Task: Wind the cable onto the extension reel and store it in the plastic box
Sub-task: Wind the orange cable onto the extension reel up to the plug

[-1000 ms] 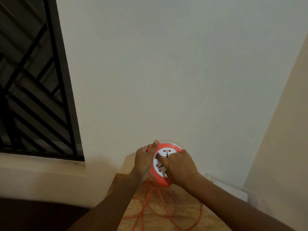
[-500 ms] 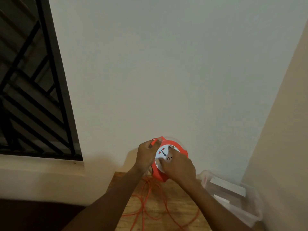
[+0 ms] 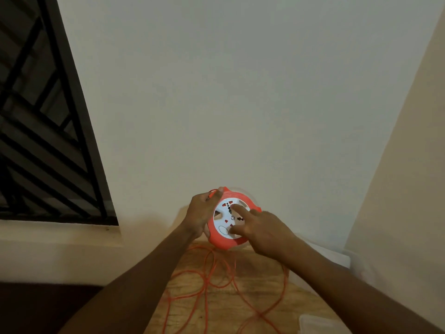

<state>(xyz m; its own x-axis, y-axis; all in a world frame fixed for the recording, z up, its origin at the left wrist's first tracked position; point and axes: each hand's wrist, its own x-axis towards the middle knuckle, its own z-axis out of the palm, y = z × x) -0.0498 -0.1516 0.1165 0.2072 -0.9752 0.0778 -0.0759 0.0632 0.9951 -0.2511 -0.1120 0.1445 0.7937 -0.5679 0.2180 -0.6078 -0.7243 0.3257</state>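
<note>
An orange extension reel with a white socket face is held upright above a wooden table. My left hand grips its left rim and pinches a strand of orange cable at the top. My right hand rests on the white face with index finger and thumb spread across it. The loose orange cable hangs from the reel and lies in loops on the table. A clear plastic box is partly visible behind my right forearm, mostly hidden.
A white wall fills the background. A dark window with black bars stands at the left above a pale ledge. A beige wall closes the right side. A clear plastic piece lies at the table's near right.
My right hand's fingers shifted around the white socket face and the face has rotated. My left hand stays on the rim. The view tilted, hiding more of the plastic box.
</note>
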